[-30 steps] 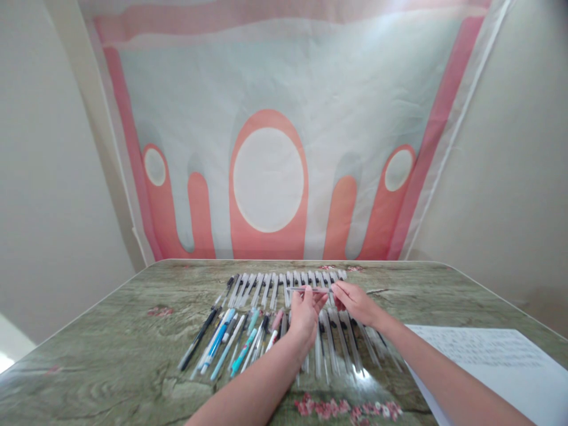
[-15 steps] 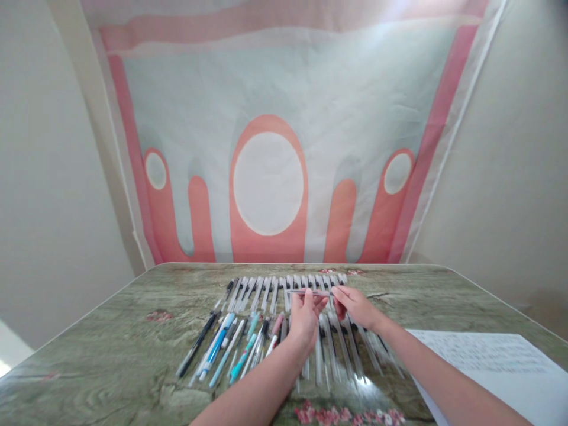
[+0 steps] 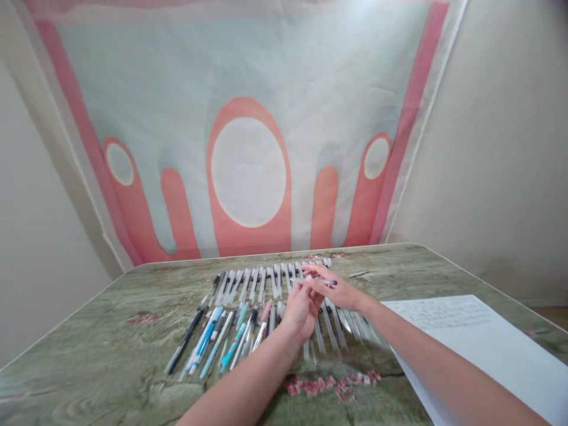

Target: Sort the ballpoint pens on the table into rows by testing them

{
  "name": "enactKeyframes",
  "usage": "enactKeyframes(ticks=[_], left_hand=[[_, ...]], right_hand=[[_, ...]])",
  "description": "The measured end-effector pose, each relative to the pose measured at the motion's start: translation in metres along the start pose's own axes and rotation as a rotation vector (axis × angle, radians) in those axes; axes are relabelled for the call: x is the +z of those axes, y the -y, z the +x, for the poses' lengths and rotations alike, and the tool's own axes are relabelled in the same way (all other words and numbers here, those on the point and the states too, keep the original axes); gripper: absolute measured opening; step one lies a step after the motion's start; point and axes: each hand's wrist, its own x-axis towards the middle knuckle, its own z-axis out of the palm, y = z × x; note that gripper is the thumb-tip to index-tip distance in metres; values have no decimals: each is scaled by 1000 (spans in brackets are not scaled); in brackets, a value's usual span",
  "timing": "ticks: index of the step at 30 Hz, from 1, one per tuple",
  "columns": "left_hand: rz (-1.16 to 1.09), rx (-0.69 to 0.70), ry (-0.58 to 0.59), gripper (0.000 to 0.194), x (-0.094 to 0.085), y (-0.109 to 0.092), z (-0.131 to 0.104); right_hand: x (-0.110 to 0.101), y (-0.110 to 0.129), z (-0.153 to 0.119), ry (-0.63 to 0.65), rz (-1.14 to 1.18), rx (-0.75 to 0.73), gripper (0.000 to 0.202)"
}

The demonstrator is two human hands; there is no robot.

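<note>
A thin pen (image 3: 328,282) with a dark end lies level between my two hands, above the table. My left hand (image 3: 302,310) is closed at the pen's left part, palm turned up. From the right, my right hand (image 3: 332,287) pinches the same pen, its fingers over my left fingertips. Behind them runs a row of clear-capped pens (image 3: 245,285). In front, several coloured pens, among them a blue and white pen (image 3: 206,340) and a teal pen (image 3: 233,348), lie side by side. More clear pens (image 3: 331,331) are partly hidden by my hands.
A sheet of paper with handwriting (image 3: 465,349) lies at the right of the wood-patterned table (image 3: 102,337). A black pen (image 3: 185,340) is at the left end of the front row. A patterned cloth (image 3: 248,171) hangs behind the table.
The view has shifted, and the table scene sits further left. My right hand has moved onto my left fingertips, and the pen's dark end now shows past my right fingers.
</note>
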Motion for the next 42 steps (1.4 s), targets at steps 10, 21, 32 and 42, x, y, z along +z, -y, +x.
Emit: enactKeyframes(ticks=[10,21,32,42], left_hand=[[740,81,358,27,19,6,-33],[1635,432,1123,36,32,29,-81],[1740,480,1136,45,21,36,-80],[1753,492,1041,46,20,35,-77]], right_hand=[[-71,15,-20,-234,5,260,50],[-120,-68,-178,-801,-49,609,41],[-126,-86,-165,-805,-83,608,35],[-104,-48,-146,-461,102,591,30]])
